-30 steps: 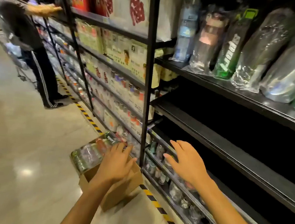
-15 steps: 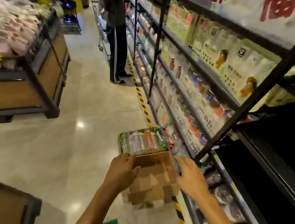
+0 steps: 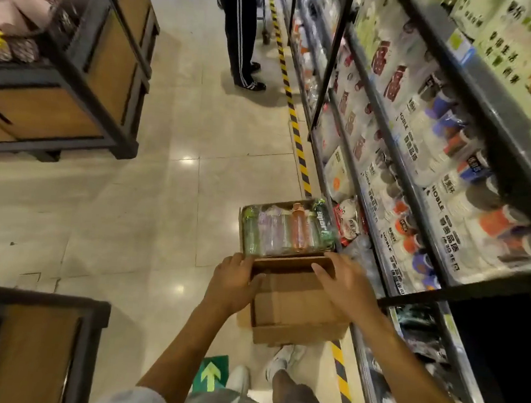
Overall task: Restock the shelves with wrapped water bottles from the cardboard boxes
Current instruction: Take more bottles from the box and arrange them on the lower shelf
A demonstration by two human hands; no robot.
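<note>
Both hands have closed in: left hand [image 3: 234, 283] and right hand [image 3: 345, 284] grip the cardboard box [image 3: 293, 306] at lower centre, beside the wrapped water bottles [image 3: 285, 230].

Both arms reach forward, left hand [image 3: 234, 283] and right hand [image 3: 346, 285] fingers curled.
</note>
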